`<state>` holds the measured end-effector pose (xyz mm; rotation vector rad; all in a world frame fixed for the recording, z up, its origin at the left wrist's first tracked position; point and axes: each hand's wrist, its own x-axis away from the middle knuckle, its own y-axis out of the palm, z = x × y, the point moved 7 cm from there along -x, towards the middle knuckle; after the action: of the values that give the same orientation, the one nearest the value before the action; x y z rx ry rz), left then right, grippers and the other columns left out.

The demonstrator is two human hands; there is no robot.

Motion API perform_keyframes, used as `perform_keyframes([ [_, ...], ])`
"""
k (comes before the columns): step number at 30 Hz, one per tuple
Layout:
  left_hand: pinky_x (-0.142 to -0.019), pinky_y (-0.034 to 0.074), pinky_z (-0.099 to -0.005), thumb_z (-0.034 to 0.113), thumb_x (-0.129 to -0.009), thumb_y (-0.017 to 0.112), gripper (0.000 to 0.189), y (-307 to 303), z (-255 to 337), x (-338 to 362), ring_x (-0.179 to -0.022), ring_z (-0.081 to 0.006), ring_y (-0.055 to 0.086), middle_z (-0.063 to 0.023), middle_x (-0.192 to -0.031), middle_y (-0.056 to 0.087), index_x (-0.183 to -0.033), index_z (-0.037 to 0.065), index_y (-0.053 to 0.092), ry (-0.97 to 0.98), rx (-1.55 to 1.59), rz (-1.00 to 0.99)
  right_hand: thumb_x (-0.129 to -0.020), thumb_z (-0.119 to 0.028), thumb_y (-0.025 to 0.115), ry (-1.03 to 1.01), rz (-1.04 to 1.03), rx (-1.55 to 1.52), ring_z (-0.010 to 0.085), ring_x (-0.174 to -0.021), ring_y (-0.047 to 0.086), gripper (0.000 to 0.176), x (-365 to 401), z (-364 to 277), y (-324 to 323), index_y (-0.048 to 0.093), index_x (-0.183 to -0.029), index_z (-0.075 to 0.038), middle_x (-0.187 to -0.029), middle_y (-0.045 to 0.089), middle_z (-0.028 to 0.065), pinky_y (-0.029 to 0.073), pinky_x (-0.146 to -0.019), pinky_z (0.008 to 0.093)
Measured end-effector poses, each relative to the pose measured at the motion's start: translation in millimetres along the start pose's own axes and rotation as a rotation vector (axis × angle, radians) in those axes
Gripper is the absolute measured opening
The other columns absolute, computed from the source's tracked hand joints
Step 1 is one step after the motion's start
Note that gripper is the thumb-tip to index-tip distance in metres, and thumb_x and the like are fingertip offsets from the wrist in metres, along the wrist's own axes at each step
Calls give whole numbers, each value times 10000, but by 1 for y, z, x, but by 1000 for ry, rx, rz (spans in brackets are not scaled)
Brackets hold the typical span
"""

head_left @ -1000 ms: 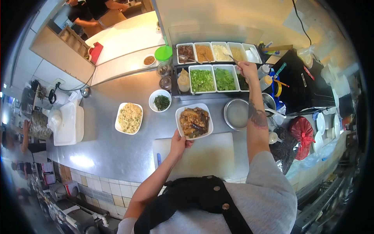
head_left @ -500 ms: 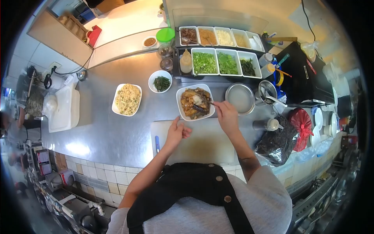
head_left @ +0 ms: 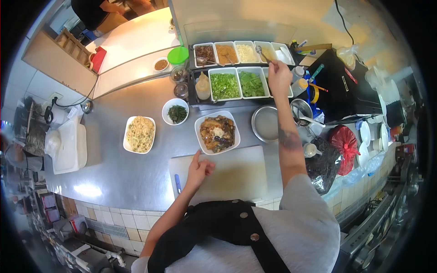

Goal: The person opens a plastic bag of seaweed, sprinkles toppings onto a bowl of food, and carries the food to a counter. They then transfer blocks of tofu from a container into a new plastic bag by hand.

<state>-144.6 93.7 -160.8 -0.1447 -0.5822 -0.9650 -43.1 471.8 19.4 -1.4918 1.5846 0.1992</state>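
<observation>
Spoon clamped in right hand fingers over trays, left hand fingers apart on cutting board

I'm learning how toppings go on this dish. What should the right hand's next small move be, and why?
Probably dip the spoon into the back row of trays and scoop. The right hand holds it right over them, and the plate of eggplant sits by the left hand.
</observation>
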Motion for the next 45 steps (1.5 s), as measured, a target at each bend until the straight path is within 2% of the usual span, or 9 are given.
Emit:
perform_keyframes([
  [2, -580, 454, -246, 164, -929, 434, 574, -4, 0, 0, -614, -109, 535, -107, -838, 623, -1400, 13, 142, 18, 3, 11, -765, -140, 604, 17, -86, 144, 302, -668, 623, 165, -22, 23, 32, 659, -840, -4, -735, 636, 161, 489, -623, 365],
  [6, -585, 458, -246, 153, -928, 429, 556, -14, -6, 5, -620, -107, 539, -105, -836, 622, -1395, 14, 163, 11, 44, 74, -767, -143, 609, 38, -149, -30, 268, -655, 633, 169, -25, -21, 14, 662, -852, -8, -733, 641, 151, 495, -622, 336],
  [11, -600, 473, -255, 131, -923, 429, 540, -5, -5, 1, -627, -112, 544, -101, -837, 622, -1392, 23, 182, 18, 1, 49, -775, -25, 605, -182, -492, -274, 224, -643, 578, 105, 76, -94, -38, 658, -866, -27, -754, 599, 109, 460, -581, 315],
  [18, -642, 460, -262, 171, -922, 439, 581, 5, -8, 6, -666, -118, 542, -102, -879, 620, -1407, 44, 146, -5, -58, -41, -746, 14, 620, -207, -726, -266, 235, -690, 567, 140, 151, -82, -47, 658, -871, -37, -747, 574, 89, 450, -614, 313],
  [25, -642, 463, -263, 177, -926, 439, 576, -2, -10, 9, -664, -121, 543, -108, -893, 619, -1404, 42, 148, -6, -55, -14, -752, 11, 617, -273, -646, -232, 233, -645, 539, 126, 156, -89, -25, 649, -867, -30, -731, 548, 89, 438, -591, 322],
  [31, -639, 466, -264, 166, -925, 437, 565, -2, -10, 11, -667, -122, 542, -108, -892, 618, -1402, 44, 160, -13, -54, 7, -754, -7, 619, 18, -672, -326, 262, -639, 554, 122, 139, -80, -27, 650, -868, -35, -724, 545, 89, 441, -560, 329],
  [40, -639, 477, -268, 147, -923, 431, 557, 1, -7, 11, -662, -123, 541, -103, -886, 615, -1401, 45, 164, 11, -87, 7, -744, 10, 628, -284, -596, -257, 229, -639, 552, 144, 133, -103, -31, 661, -873, -44, -728, 560, 81, 435, -566, 301],
  [42, -638, 478, -269, 146, -923, 429, 556, -3, -7, 8, -660, -124, 540, -102, -883, 614, -1401, 46, 164, 16, -83, 14, -731, 13, 633, -141, -368, -357, 238, -643, 551, 151, 122, -100, -53, 661, -865, -49, -725, 559, 76, 436, -573, 315],
  [45, -637, 476, -267, 143, -923, 427, 554, -1, -8, 6, -660, -124, 541, -101, -881, 614, -1401, 50, 165, 21, -86, 16, -717, 8, 642, -79, -606, -296, 243, -641, 547, 157, 136, -87, -40, 659, -865, -44, -722, 560, 69, 434, -574, 329],
])
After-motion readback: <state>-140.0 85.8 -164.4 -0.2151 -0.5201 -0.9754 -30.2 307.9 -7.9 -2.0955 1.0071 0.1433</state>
